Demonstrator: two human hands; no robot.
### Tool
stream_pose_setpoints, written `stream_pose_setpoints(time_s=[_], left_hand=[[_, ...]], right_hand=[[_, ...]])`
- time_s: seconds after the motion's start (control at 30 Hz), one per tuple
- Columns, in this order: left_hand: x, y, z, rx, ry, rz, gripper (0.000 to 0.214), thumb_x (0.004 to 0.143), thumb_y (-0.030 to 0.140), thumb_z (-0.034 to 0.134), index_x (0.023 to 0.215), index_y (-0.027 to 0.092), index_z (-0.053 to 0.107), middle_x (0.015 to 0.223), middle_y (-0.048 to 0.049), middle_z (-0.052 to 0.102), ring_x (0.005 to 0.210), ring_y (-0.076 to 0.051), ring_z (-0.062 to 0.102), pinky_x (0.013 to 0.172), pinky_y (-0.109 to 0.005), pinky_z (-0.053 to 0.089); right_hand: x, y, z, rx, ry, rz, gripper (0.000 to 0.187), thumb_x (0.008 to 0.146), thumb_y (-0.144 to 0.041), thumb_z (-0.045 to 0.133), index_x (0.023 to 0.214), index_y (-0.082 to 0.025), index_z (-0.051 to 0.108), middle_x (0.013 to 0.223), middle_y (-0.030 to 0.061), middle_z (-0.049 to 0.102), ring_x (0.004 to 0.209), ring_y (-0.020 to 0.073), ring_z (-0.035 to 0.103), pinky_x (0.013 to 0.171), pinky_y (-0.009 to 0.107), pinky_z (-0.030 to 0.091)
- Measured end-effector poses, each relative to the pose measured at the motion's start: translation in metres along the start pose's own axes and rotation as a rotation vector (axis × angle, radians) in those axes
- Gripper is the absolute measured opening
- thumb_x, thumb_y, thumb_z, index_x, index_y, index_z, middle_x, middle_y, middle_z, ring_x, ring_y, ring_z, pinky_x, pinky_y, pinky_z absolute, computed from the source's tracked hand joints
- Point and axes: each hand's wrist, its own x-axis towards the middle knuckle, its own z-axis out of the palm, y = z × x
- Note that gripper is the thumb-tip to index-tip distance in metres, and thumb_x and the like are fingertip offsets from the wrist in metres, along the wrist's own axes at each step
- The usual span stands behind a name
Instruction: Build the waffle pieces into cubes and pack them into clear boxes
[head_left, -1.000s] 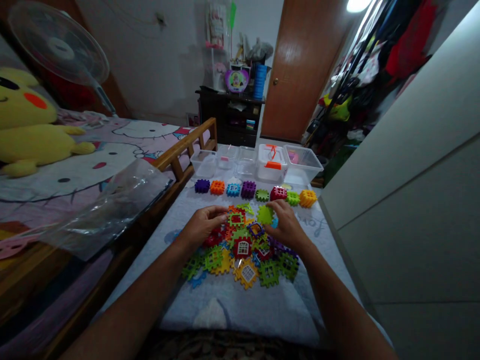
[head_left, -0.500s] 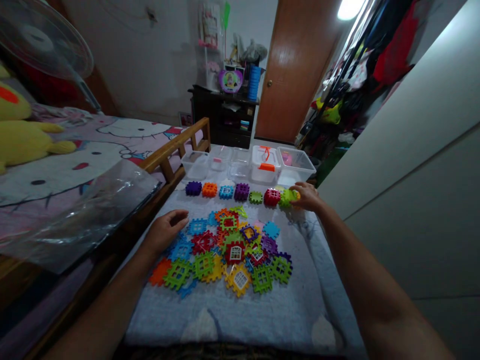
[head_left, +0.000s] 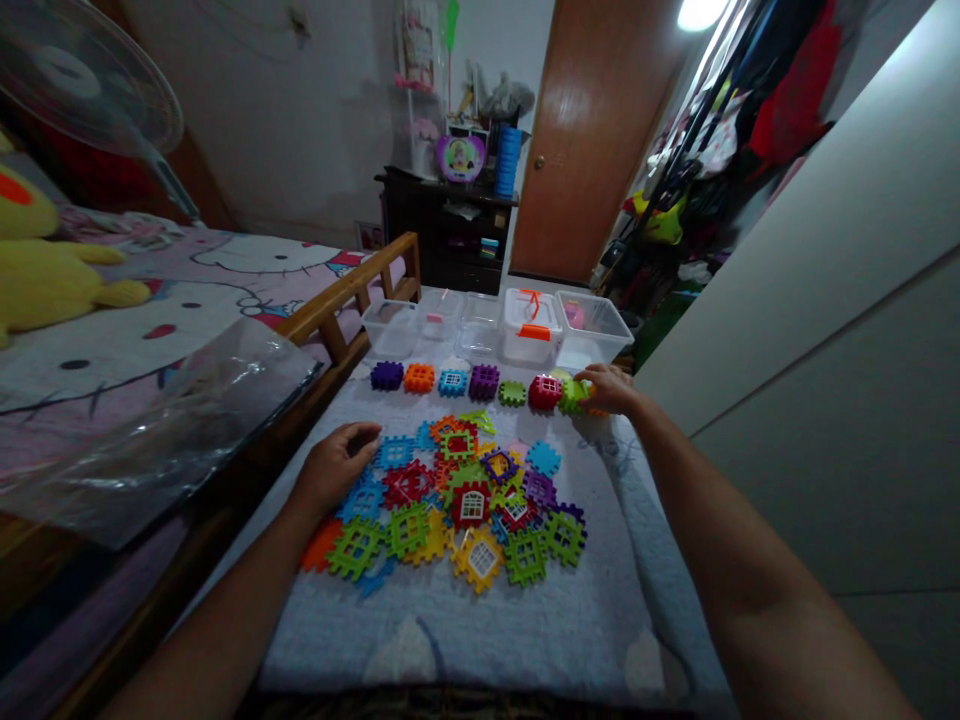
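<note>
At the right end of a row of building blocks, my right hand [head_left: 611,388] has its fingers closed around a lime-green building block [head_left: 572,394]. A bit of orange shows under that hand, partly covered by the fingers. My left hand [head_left: 337,462] rests at the left edge of a pile of flat toothed building pieces [head_left: 409,530], its thumb and fingers apart and nothing visible in it. Beside the green block sits a red block with a white window [head_left: 545,392]. Further left in the row are a small green block [head_left: 512,393] and a purple block [head_left: 484,382].
Behind the row stand clear plastic boxes [head_left: 390,330], one with a white lid and orange handle [head_left: 534,330]. A wooden bed rail [head_left: 330,325] and a clear plastic bag [head_left: 195,430] lie along the left. A white cabinet [head_left: 825,400] rises on the right.
My right hand has shifted very slightly at the green block, and a bit more orange shows beneath it. The left hand has moved marginally to the right.
</note>
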Motion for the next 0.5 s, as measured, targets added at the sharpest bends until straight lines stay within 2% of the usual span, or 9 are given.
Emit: stream_pose_setpoints(time_s=[0.13,0.27,0.4,0.5], left_hand=[[-0.001,0.001,0.0,0.006,0.002,0.01,0.047,0.072,0.053,0.059,0.101,0.018,0.069,0.106,-0.0105,0.073,0.098,-0.027,0.068,0.094,-0.039,0.052],[-0.001,-0.001,0.0,0.011,0.014,0.011,0.045,0.072,0.051,0.059,0.101,0.018,0.069,0.106,-0.0097,0.073,0.098,-0.027,0.068,0.094,-0.038,0.053],[-0.001,-0.005,0.0,0.027,0.004,0.028,0.045,0.073,0.051,0.059,0.102,0.019,0.07,0.107,-0.0093,0.073,0.098,-0.027,0.068,0.094,-0.038,0.052],[-0.001,-0.005,-0.001,0.03,-0.001,0.038,0.046,0.073,0.051,0.059,0.102,0.018,0.07,0.107,-0.0097,0.073,0.098,-0.027,0.068,0.094,-0.038,0.052]], right_hand=[[0.001,-0.001,0.003,0.005,0.009,-0.012,0.054,0.07,-0.039,0.076,0.123,-0.031,0.068,0.137,0.0086,0.058,0.123,0.0313,0.049,0.099,0.043,0.038],[-0.002,-0.002,-0.001,0.018,0.042,-0.004,0.063,0.068,-0.04,0.078,0.129,-0.033,0.063,0.138,0.0083,0.056,0.125,0.0328,0.047,0.1,0.045,0.037],[-0.022,-0.007,-0.012,0.087,0.184,0.018,0.062,0.071,-0.038,0.077,0.13,-0.029,0.063,0.142,0.0107,0.053,0.13,0.0375,0.042,0.104,0.053,0.035],[-0.053,-0.016,-0.016,0.215,0.316,-0.043,0.051,0.077,-0.032,0.07,0.126,-0.022,0.064,0.136,0.0134,0.056,0.126,0.0351,0.048,0.102,0.051,0.04]])
